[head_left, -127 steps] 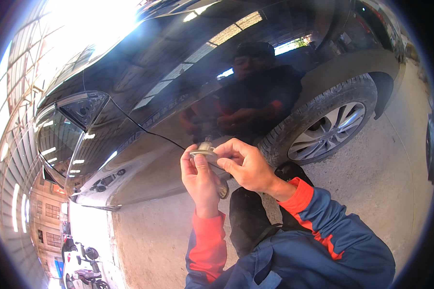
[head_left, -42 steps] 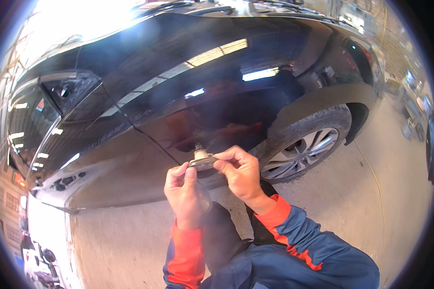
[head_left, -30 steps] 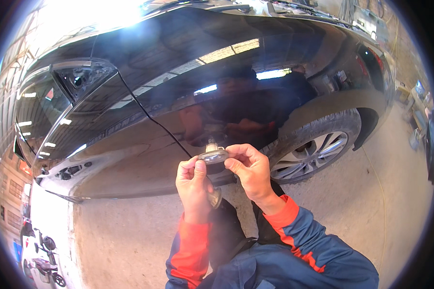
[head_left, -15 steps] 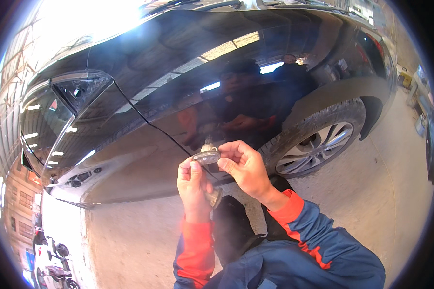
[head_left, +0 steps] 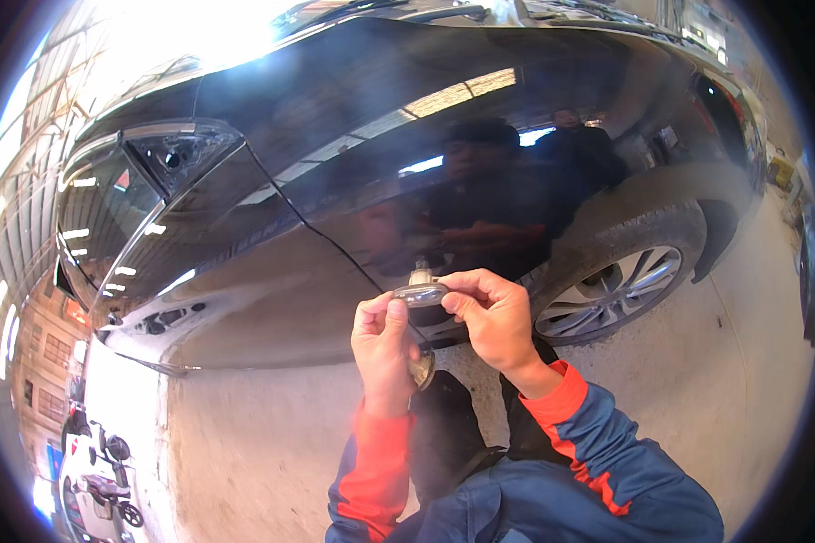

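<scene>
Between both hands, in front of the dark car's side, is a small oval side marker lamp [head_left: 420,295] with a clear lens and a pale socket pointing toward the car. My left hand [head_left: 382,355] pinches its left end between thumb and index finger. The thumb and fingers of my right hand [head_left: 498,328] close on its right end. A second, similar lamp [head_left: 423,369] sits at the lower fingers of my left hand, partly hidden by them. The dark car [head_left: 335,262] fills the space beyond my hands.
A black cable [head_left: 310,226] runs from the uncovered triangular mirror mount [head_left: 174,161] down toward my hands. The door handle recess [head_left: 167,319] lies bare at left. A wheel [head_left: 611,294] stands at right. Scooters [head_left: 109,480] are at the lower left.
The view has shifted, so the car and my hands appear farther right. The lamp sits more level, and my right fingers are closer on its end.
</scene>
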The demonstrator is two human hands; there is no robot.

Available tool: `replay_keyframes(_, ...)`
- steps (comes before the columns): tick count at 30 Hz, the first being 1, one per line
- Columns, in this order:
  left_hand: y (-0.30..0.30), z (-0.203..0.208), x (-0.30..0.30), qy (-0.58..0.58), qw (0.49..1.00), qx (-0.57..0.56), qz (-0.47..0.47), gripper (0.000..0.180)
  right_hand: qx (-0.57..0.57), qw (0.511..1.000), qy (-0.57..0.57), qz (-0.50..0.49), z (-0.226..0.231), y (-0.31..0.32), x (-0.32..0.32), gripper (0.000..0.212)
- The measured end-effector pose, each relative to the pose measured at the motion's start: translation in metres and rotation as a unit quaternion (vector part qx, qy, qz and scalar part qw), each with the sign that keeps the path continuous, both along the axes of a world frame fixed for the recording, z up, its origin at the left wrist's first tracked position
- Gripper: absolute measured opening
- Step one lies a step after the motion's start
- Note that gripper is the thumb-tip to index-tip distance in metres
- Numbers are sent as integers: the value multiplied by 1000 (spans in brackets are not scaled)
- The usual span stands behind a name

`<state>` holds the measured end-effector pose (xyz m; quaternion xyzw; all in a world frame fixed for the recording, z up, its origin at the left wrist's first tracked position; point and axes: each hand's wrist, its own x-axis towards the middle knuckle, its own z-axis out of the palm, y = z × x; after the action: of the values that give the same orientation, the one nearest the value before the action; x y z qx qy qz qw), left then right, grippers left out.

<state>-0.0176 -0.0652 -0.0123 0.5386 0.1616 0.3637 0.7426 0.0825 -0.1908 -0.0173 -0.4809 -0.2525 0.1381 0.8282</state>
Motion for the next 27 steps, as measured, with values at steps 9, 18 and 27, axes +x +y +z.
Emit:
replay_keyframes(9,-5,0,3,30,999,-5,27,21,-59,997,-34,-37,1,-4,14,15)
replay_keyframes(18,-6,3,11,41,997,-2,59,29,-90,994,-12,-69,4,0,13,14)
replay_keyframes(27,1,1,17,34,997,-8,62,29,-112,983,-82,-123,12,7,12,14)
